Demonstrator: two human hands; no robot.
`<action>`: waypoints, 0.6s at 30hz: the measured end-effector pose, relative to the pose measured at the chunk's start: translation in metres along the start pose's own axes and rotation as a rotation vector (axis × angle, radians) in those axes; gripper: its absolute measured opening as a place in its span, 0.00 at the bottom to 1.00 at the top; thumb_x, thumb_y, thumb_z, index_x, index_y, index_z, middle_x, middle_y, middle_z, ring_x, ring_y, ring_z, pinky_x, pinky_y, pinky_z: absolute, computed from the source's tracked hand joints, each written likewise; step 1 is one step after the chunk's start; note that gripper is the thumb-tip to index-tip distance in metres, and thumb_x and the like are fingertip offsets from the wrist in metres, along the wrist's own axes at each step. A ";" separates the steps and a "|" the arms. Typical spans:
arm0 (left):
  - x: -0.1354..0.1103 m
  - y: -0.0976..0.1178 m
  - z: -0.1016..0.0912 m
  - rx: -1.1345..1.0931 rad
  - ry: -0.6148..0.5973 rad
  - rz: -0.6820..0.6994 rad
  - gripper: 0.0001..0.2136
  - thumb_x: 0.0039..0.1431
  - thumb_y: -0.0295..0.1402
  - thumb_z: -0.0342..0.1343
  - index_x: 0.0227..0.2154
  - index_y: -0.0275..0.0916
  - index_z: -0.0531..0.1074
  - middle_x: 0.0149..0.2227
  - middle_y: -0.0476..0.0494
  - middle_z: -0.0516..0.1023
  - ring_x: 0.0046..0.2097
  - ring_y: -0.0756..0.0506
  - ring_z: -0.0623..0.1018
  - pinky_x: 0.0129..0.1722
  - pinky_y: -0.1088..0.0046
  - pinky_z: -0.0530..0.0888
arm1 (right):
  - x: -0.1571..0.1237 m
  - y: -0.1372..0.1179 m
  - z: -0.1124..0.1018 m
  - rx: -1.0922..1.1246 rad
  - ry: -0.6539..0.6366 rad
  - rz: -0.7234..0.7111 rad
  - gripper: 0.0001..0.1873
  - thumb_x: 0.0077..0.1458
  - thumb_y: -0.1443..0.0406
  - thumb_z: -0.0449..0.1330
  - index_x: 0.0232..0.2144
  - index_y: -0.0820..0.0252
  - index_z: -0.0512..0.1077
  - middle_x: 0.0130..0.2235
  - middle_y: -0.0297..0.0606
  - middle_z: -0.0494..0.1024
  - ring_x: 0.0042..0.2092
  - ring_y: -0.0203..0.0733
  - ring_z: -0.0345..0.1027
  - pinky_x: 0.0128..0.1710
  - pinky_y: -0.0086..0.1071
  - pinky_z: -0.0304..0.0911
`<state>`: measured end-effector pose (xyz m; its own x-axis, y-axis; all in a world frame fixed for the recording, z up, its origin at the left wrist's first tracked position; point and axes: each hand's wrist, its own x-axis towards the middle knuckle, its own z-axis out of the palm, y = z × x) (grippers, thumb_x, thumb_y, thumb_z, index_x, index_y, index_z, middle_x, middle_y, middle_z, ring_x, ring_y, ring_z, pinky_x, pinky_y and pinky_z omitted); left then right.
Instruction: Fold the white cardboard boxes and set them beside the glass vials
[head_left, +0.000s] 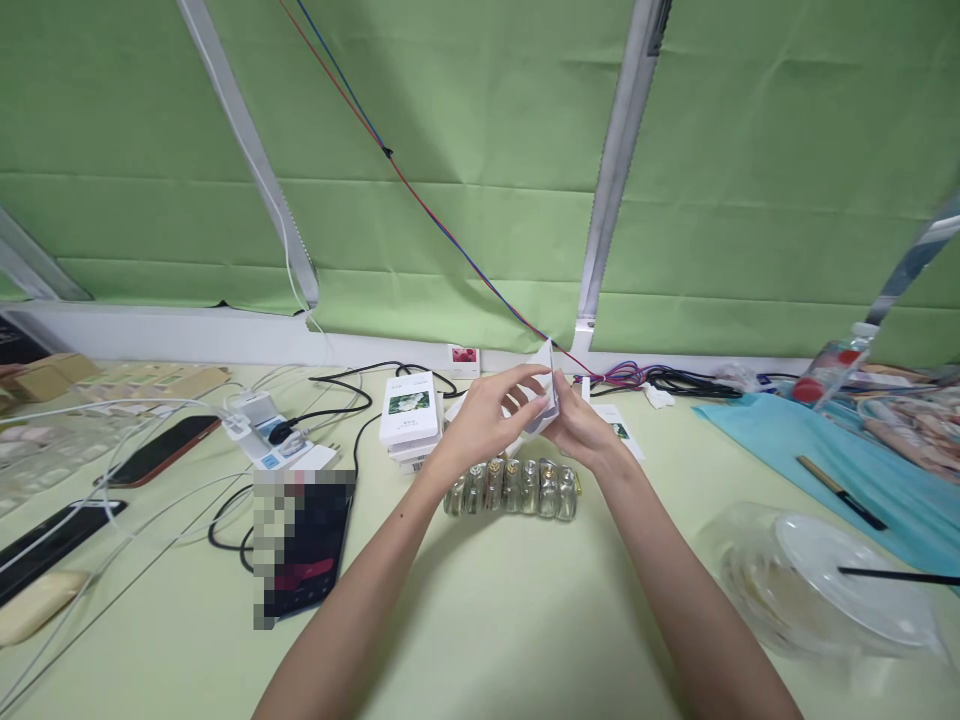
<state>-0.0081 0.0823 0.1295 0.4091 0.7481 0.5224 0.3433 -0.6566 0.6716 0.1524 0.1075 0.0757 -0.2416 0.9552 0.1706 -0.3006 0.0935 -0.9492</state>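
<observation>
Between my two hands is a small white carton [545,362] with a flap standing up. My right hand [581,425] is closed around its right side. My left hand [487,415] has its fingers curled against the carton's left edge, thumb and forefinger pinching there. Just below the hands, a row of several small clear glass bottles [512,488] stands side by side on the table. Left of them is a stack of white boxes [411,415] with a flower picture on top. Another white flower-printed box or card [626,440] lies behind my right wrist, partly hidden.
Left on the pale green table [480,620] are a tablet [319,545], a white power strip [274,435], phones [161,450] and tangled cables. To the right are a lidded plastic container [840,580], a blue cloth [780,430], a knife-like tool [840,492] and a bottle [836,365].
</observation>
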 end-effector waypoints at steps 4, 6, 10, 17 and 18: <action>0.002 -0.005 0.002 -0.020 0.044 -0.081 0.18 0.60 0.36 0.60 0.52 0.41 0.74 0.41 0.44 0.82 0.35 0.48 0.80 0.35 0.73 0.78 | -0.001 -0.002 0.002 0.159 0.011 0.077 0.27 0.52 0.44 0.67 0.46 0.53 0.72 0.41 0.36 0.79 0.40 0.42 0.75 0.41 0.36 0.72; 0.003 -0.008 0.004 -0.042 0.089 -0.152 0.18 0.59 0.38 0.60 0.51 0.40 0.74 0.41 0.43 0.81 0.32 0.49 0.79 0.31 0.73 0.78 | -0.001 -0.002 0.003 0.176 0.039 0.093 0.27 0.49 0.46 0.69 0.44 0.53 0.72 0.38 0.34 0.79 0.38 0.42 0.75 0.39 0.35 0.71; 0.006 -0.013 0.006 -0.149 0.164 -0.299 0.18 0.57 0.39 0.62 0.49 0.38 0.74 0.43 0.39 0.78 0.32 0.48 0.79 0.24 0.75 0.76 | -0.003 -0.006 0.005 0.162 0.027 0.089 0.29 0.47 0.47 0.70 0.47 0.53 0.73 0.41 0.36 0.81 0.39 0.43 0.75 0.39 0.35 0.71; 0.008 -0.021 0.006 -0.315 0.218 -0.386 0.23 0.53 0.43 0.67 0.48 0.36 0.72 0.43 0.39 0.74 0.32 0.50 0.77 0.24 0.77 0.74 | -0.005 -0.009 0.008 0.162 -0.029 0.044 0.33 0.50 0.52 0.70 0.56 0.51 0.68 0.45 0.35 0.82 0.43 0.42 0.77 0.42 0.33 0.71; 0.009 -0.022 0.006 -0.331 0.218 -0.400 0.24 0.52 0.44 0.68 0.48 0.37 0.72 0.43 0.39 0.74 0.32 0.50 0.77 0.24 0.77 0.74 | -0.005 -0.009 0.008 0.153 -0.035 0.040 0.32 0.50 0.52 0.70 0.55 0.51 0.68 0.45 0.35 0.82 0.44 0.43 0.77 0.41 0.33 0.71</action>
<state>-0.0069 0.1028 0.1161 0.1049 0.9582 0.2663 0.1376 -0.2792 0.9503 0.1486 0.0997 0.0856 -0.2872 0.9469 0.1447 -0.4262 0.0089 -0.9046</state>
